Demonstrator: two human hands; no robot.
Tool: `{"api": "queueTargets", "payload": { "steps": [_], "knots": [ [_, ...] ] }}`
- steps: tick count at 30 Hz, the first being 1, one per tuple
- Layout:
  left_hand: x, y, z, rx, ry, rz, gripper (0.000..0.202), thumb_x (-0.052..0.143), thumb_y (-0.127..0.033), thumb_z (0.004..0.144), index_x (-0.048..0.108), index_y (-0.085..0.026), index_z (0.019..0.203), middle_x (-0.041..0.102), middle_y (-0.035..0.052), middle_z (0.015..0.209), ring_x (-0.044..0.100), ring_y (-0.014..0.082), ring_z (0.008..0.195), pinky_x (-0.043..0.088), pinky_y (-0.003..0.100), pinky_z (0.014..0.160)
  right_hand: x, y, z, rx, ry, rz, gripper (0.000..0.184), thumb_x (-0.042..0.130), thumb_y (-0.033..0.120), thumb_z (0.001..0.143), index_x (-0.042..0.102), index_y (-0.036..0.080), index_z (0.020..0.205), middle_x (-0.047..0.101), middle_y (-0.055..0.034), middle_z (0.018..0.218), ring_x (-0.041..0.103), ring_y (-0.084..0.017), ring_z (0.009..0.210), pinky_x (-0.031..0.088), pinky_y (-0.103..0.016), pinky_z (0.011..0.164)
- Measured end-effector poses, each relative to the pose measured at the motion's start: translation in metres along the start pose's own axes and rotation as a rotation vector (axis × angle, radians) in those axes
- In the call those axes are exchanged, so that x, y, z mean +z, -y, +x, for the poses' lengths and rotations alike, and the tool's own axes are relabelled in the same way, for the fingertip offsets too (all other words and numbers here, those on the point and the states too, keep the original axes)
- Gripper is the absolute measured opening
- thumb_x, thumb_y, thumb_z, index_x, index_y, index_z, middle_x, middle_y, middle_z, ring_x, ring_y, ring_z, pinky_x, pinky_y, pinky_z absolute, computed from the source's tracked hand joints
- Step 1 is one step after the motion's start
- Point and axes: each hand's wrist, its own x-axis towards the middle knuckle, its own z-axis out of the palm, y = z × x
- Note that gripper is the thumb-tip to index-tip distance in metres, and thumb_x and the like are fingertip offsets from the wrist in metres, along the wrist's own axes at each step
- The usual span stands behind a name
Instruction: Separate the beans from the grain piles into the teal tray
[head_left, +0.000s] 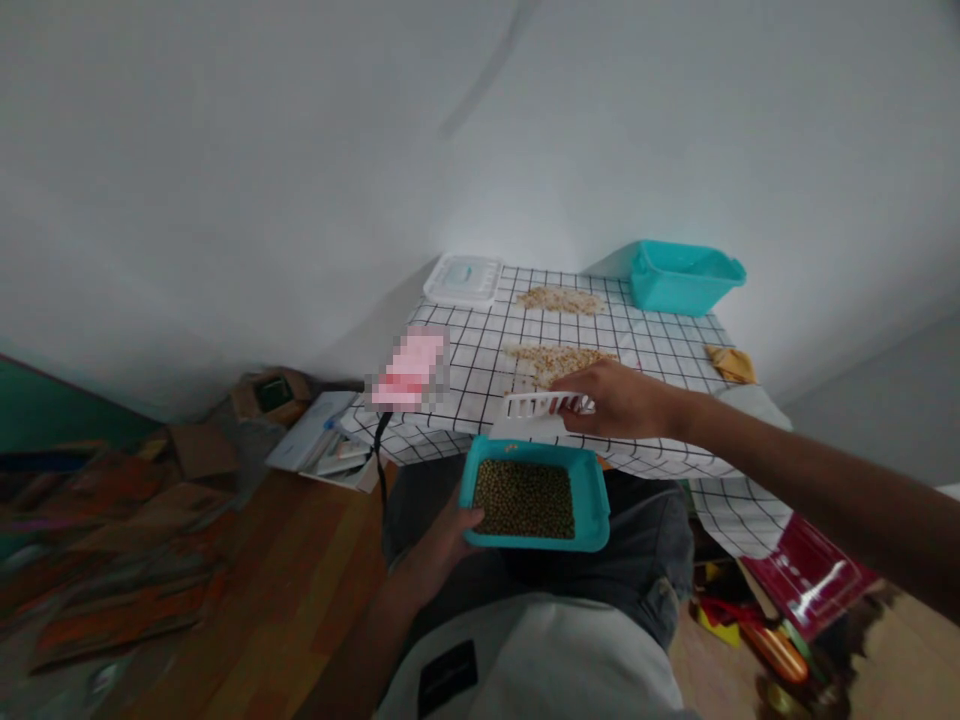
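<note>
My left hand point(451, 528) grips the left side of a turquoise plastic tub point(592, 500), held over my lap at the table's front edge. Small greenish-brown beans point(525, 498) cover its bottom. Just above the tub's far rim, my right hand point(611, 398) is closed on a white slotted plastic scraper point(529, 412); its exact kind is hard to make out. Beyond that hand, a heap of pale yellowish grains point(559, 362) lies spread on the checked tablecloth point(480, 345). A second heap of similar grains point(561, 300) lies farther back.
A turquoise bin point(679, 280) stands at the back right, and a white lid point(463, 280) lies at the back left. An orange-yellow cloth point(731, 364) rests on the right edge. A blurred pink object point(409, 370) with a black cord sits left. Boxes point(199, 455) clutter the floor.
</note>
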Motion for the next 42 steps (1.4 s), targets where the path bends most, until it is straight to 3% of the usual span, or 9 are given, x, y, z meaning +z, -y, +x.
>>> {"api": "queueTargets", "payload": {
  "steps": [4, 8, 11, 19, 26, 30, 42],
  "knots": [
    [-0.001, 0.001, 0.001, 0.0, 0.013, 0.001, 0.056, 0.05, -0.028, 0.092, 0.039, -0.023, 0.147, 0.058, 0.0096, 0.142, 0.046, 0.033, 0.135, 0.042, 0.05, 0.106, -0.011, -0.002, -0.019, 0.073, -0.025, -0.035, 0.015, 0.055, 0.024, 0.085, 0.065, 0.02, 0.095, 0.07, -0.0029, 0.083, 0.061, -0.015, 0.071, 0.04, -0.026, 0.067],
    [0.004, -0.001, 0.001, -0.015, 0.015, -0.017, 0.054, 0.049, -0.028, 0.092, 0.042, -0.023, 0.146, 0.059, 0.0095, 0.141, 0.045, 0.0322, 0.136, 0.043, 0.049, 0.106, -0.026, -0.026, -0.027, 0.313, -0.163, -0.213, 0.025, 0.056, 0.031, 0.083, 0.068, 0.017, 0.1, 0.071, -0.0062, 0.081, 0.062, -0.018, 0.068, 0.041, -0.029, 0.065],
    [0.007, -0.003, 0.0, -0.03, 0.003, -0.02, 0.055, 0.051, -0.027, 0.092, 0.041, -0.022, 0.146, 0.06, 0.0104, 0.14, 0.048, 0.032, 0.134, 0.042, 0.049, 0.106, -0.028, -0.045, -0.022, 0.403, -0.191, -0.25, 0.03, 0.057, 0.034, 0.082, 0.068, 0.015, 0.101, 0.071, -0.008, 0.082, 0.062, -0.019, 0.069, 0.041, -0.029, 0.063],
    [0.004, -0.002, 0.001, -0.013, -0.004, -0.02, 0.057, 0.052, -0.028, 0.091, 0.04, -0.025, 0.146, 0.062, 0.0096, 0.137, 0.051, 0.0326, 0.131, 0.042, 0.05, 0.106, -0.012, -0.047, 0.006, 0.298, -0.141, -0.2, 0.018, 0.057, 0.032, 0.081, 0.065, 0.016, 0.085, 0.064, -0.0035, 0.067, 0.052, -0.014, 0.058, 0.033, -0.027, 0.056],
    [-0.004, 0.001, 0.0, -0.012, 0.011, 0.024, 0.048, 0.052, -0.027, 0.094, 0.048, -0.021, 0.141, 0.066, 0.01, 0.132, 0.054, 0.0311, 0.127, 0.042, 0.047, 0.106, -0.013, -0.039, 0.013, 0.191, -0.131, -0.153, 0.016, 0.058, 0.027, 0.08, 0.066, 0.016, 0.088, 0.067, -0.0048, 0.074, 0.055, -0.014, 0.062, 0.034, -0.027, 0.06],
    [0.0, 0.001, 0.001, -0.029, -0.018, 0.011, 0.048, 0.053, -0.029, 0.093, 0.049, -0.021, 0.141, 0.066, 0.0105, 0.132, 0.055, 0.0313, 0.126, 0.042, 0.048, 0.106, -0.014, -0.033, 0.011, 0.16, -0.133, -0.133, 0.017, 0.057, 0.026, 0.081, 0.066, 0.016, 0.091, 0.069, -0.005, 0.077, 0.057, -0.014, 0.063, 0.034, -0.026, 0.06],
    [0.005, -0.002, 0.001, -0.028, -0.01, -0.006, 0.051, 0.053, -0.029, 0.092, 0.047, -0.023, 0.143, 0.06, 0.0096, 0.141, 0.047, 0.0326, 0.135, 0.041, 0.049, 0.107, -0.013, -0.027, 0.004, 0.171, -0.1, -0.128, 0.024, 0.056, 0.026, 0.082, 0.067, 0.016, 0.102, 0.071, -0.0053, 0.082, 0.059, -0.014, 0.067, 0.037, -0.026, 0.063]
  ]
}}
